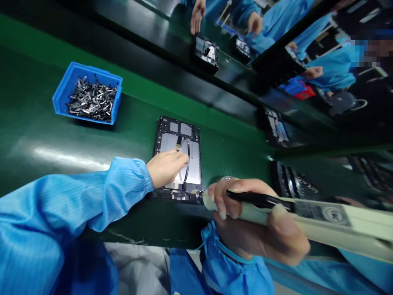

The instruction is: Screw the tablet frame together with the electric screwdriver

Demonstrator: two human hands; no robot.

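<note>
My right hand is wrapped round a cream electric screwdriver with a black lever along its side. The metal nose of the screwdriver points left and meets the lower right corner of an opened tablet, which lies flat on the green bench. My left hand rests over the tablet's middle with its fingers curled in, close to a thin black cable that loops upward. What those fingertips pinch, if anything, is hidden.
A blue bin of small metal and black parts stands at the back left. Behind the bench runs a dark conveyor carrying more opened devices. Co-workers in blue sleeves work beyond it. Dark curved parts lie at the right.
</note>
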